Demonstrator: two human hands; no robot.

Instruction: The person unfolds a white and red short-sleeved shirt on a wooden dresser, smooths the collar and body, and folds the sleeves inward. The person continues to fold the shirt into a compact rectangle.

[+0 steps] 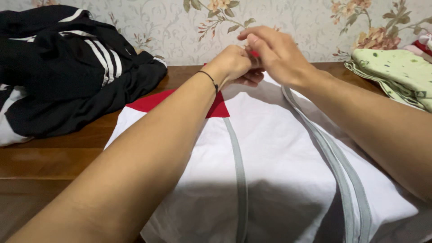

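A white garment (pixel 279 157) with grey stripes and a red top section (pixel 150 101) lies spread on the wooden table (pixel 49 162). My left hand (pixel 234 63) and my right hand (pixel 274 54) meet at the garment's far edge near the wall. Both pinch a small red part of it between their fingers. A thin black band circles my left wrist. What exactly sits between the fingertips is hidden.
A black jacket with white stripes (pixel 67 67) lies heaped at the table's back left. Folded light green fabric (pixel 396 72) is stacked at the back right. Floral wallpaper (pixel 180 27) backs the table.
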